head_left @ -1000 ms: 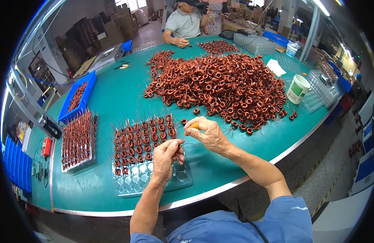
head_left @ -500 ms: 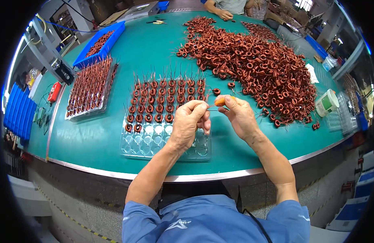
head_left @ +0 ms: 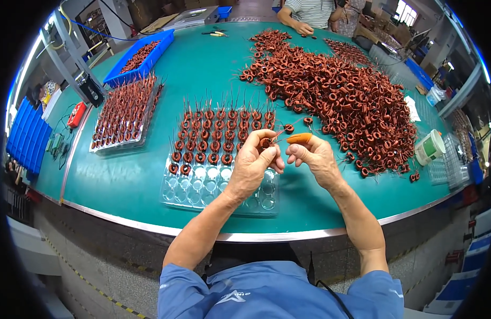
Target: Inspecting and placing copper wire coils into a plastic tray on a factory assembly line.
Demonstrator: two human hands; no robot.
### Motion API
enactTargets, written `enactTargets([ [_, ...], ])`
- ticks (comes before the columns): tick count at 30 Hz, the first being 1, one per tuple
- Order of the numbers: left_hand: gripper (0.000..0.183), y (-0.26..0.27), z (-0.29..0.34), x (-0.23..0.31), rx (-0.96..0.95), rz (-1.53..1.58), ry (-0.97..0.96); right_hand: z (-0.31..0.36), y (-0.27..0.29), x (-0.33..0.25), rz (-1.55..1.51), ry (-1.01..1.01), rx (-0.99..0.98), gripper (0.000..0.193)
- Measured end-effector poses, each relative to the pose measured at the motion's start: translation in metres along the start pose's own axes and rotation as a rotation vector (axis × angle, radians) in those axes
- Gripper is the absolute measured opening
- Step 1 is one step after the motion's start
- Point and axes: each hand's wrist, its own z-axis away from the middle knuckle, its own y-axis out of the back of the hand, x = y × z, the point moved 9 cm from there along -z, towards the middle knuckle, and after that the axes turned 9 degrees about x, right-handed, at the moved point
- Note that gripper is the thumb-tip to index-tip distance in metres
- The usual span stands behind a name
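Observation:
A red-brown toroidal coil [head_left: 265,143] with thin wire leads is pinched between the thumb and fingers of my left hand [head_left: 252,166]. Just to its right is my right hand [head_left: 319,162], apart from the coil. An orange finger cot [head_left: 298,139] covers its index finger, which points left, apart from the thumb; nothing shows between them. Below and left of my hands lies a clear plastic tray [head_left: 176,205]. Rows of upright coils [head_left: 214,135], leads up, fill its far part, while its near round pockets hold none. My left hand hides part of its right side.
A large heap of coils [head_left: 336,90] covers the table's right side. Stacked filled trays [head_left: 123,114] and a blue bin [head_left: 160,45] stand at left. A white-green bucket [head_left: 430,147] is at right. Across the table, another person's hand [head_left: 304,28] touches coils.
My left hand has turned so the coil shows in its grip. My right hand has drawn slightly apart from it, its index finger now lifted off the thumb. The view has shifted slightly.

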Motion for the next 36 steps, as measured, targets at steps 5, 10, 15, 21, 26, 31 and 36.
enactTargets([
  [5,0.030,-0.008,0.001,-0.003,-0.060,-0.111,-0.024,0.000,0.002,-0.005,0.035,0.101,0.100,0.030],
  [10,0.029,-0.002,0.000,-0.003,-0.061,-0.090,-0.026,0.005,0.004,-0.012,-0.032,0.118,0.169,0.036],
  [15,0.027,-0.019,0.005,0.006,-0.083,-0.115,-0.066,0.001,0.017,-0.006,-0.315,-0.099,0.138,0.035],
  [21,0.027,-0.005,0.002,0.000,-0.052,-0.031,0.002,-0.002,0.013,-0.003,-0.188,-0.119,0.094,0.037],
  [26,0.028,-0.013,0.008,0.002,-0.097,-0.110,0.103,-0.001,0.019,-0.013,-0.147,0.002,0.118,0.032],
  [31,0.043,-0.007,0.010,-0.005,-0.101,-0.176,0.144,-0.004,0.014,-0.005,-0.316,-0.078,0.083,0.032],
  [36,0.053,-0.012,0.011,-0.011,-0.139,-0.149,0.257,-0.002,0.018,-0.008,-0.293,-0.054,0.086,0.030],
])
